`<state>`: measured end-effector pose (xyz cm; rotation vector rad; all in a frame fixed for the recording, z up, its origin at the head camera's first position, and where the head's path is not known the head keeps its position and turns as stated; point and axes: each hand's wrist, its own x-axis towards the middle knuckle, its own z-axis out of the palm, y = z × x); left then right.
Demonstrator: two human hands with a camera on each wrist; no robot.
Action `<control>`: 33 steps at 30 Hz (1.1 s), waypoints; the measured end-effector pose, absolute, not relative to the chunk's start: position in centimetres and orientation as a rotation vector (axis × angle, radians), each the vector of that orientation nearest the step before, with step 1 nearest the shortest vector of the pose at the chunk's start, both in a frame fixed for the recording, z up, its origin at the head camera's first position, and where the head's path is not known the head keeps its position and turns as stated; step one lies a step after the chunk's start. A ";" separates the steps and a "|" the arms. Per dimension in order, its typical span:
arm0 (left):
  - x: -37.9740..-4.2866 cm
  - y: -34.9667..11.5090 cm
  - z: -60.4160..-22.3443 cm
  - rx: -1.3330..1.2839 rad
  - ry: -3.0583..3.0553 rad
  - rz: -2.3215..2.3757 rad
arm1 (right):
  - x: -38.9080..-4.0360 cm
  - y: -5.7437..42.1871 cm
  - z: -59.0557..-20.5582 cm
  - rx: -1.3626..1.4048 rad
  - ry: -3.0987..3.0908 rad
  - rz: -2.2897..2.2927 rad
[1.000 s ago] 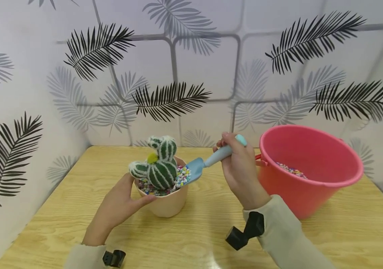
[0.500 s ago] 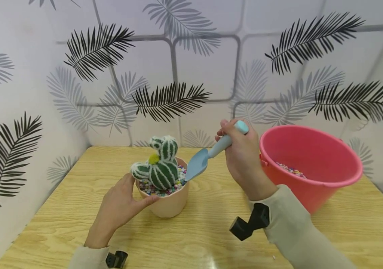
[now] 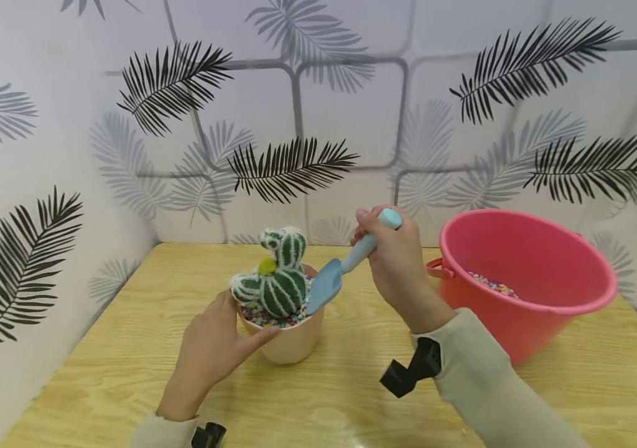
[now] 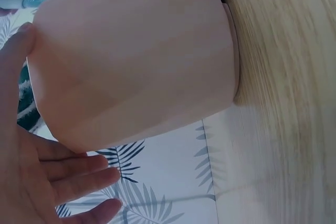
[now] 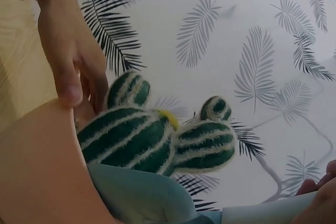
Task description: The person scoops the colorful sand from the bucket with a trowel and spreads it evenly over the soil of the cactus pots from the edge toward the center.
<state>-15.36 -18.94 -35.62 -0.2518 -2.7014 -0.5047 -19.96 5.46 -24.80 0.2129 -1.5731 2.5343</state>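
Observation:
A knitted-looking green cactus [image 3: 283, 292] with white stripes and a yellow tuft stands in a pale peach flowerpot [image 3: 292, 343]. Multicoloured pebbles [image 3: 265, 318] surround its base. My left hand [image 3: 212, 348] holds the pot at its left side, thumb along the near rim; the left wrist view shows the pot's wall [image 4: 136, 61] beside the fingers. My right hand [image 3: 399, 261] grips a light blue trowel [image 3: 325, 285] by its handle, blade slanting down over the pot's right rim. In the right wrist view the blade [image 5: 142, 192] lies close beside the cactus, its tip hidden by the pot.
A large pink bucket [image 3: 520, 333] stands to the right, close to my right forearm, with more coloured pebbles [image 3: 492, 285] inside. Everything rests on a wood-grain table [image 3: 94, 373]. A leaf-patterned wall [image 3: 352, 112] rises behind it.
A second ago pebbles lay heaped by the trowel blade at the pot's right; now the blade looks bare. My right hand rose, then lowered the blade slightly. The left hand keeps its hold.

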 end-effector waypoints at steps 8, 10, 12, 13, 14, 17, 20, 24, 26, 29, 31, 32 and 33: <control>-15.0 -18.4 -35.2 -0.218 -2.754 -0.523 | -19.8 5.8 -24.5 0.271 -1.545 2.511; -15.1 -18.7 -35.0 -0.221 -2.787 -0.568 | -19.9 5.9 -24.3 0.312 -1.522 2.486; -15.2 -18.9 -34.9 -0.243 -2.805 -0.629 | -20.0 6.0 -24.1 0.341 -1.494 2.478; -15.3 -19.0 -35.0 -0.264 -2.810 -0.649 | -20.0 6.0 -24.1 0.345 -1.492 2.474; -15.5 -19.1 -35.0 -0.285 -2.812 -0.663 | -20.1 6.0 -24.1 0.343 -1.493 2.476; -15.7 -18.9 -35.1 -0.328 -2.802 -0.669 | -20.3 6.0 -24.5 0.322 -1.502 2.492; -15.7 -18.5 -35.3 -0.313 -2.783 -0.623 | -20.5 6.0 -25.0 0.303 -1.506 2.499; -15.4 -17.6 -35.4 -0.281 -2.734 -0.566 | -20.9 5.9 -25.6 0.312 -1.481 2.498; -15.3 -17.3 -35.3 -0.270 -2.728 -0.551 | -20.9 5.9 -25.7 0.312 -1.472 2.499; -15.2 -17.3 -35.1 -0.250 -2.768 -0.604 | -21.0 5.9 -25.9 0.309 -1.464 2.502; -15.3 -17.8 -34.8 -0.268 -2.810 -0.703 | -21.0 5.9 -25.9 0.315 -1.457 2.510; -15.5 -18.1 -34.7 -0.289 -2.825 -0.765 | -21.0 6.0 -25.8 0.326 -1.451 2.516; -15.7 -18.6 -34.6 -0.330 -2.834 -0.840 | -21.0 6.0 -25.7 0.336 -1.446 2.524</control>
